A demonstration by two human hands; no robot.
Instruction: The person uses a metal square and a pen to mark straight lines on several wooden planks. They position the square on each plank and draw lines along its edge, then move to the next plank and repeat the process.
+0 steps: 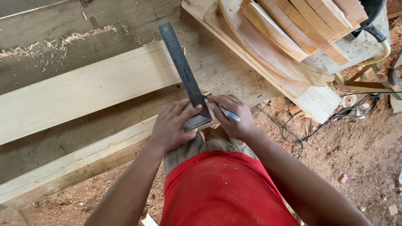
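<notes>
A steel try square (184,73) lies with its long blade across the workbench and its stock at the near edge. My left hand (171,125) presses down on the stock and holds it against a pale narrow plank (83,155). My right hand (232,115) grips a blue and white pen (226,111), its tip touching the wood right beside the blade. A wider pale plank (83,90) lies further back, under the blade's far half.
A stack of curved and straight wooden pieces (284,37) fills the upper right of the bench. Black cables (318,123) trail over the sawdust-covered floor at right. Wood shavings (63,42) are scattered on the dark benchtop at upper left.
</notes>
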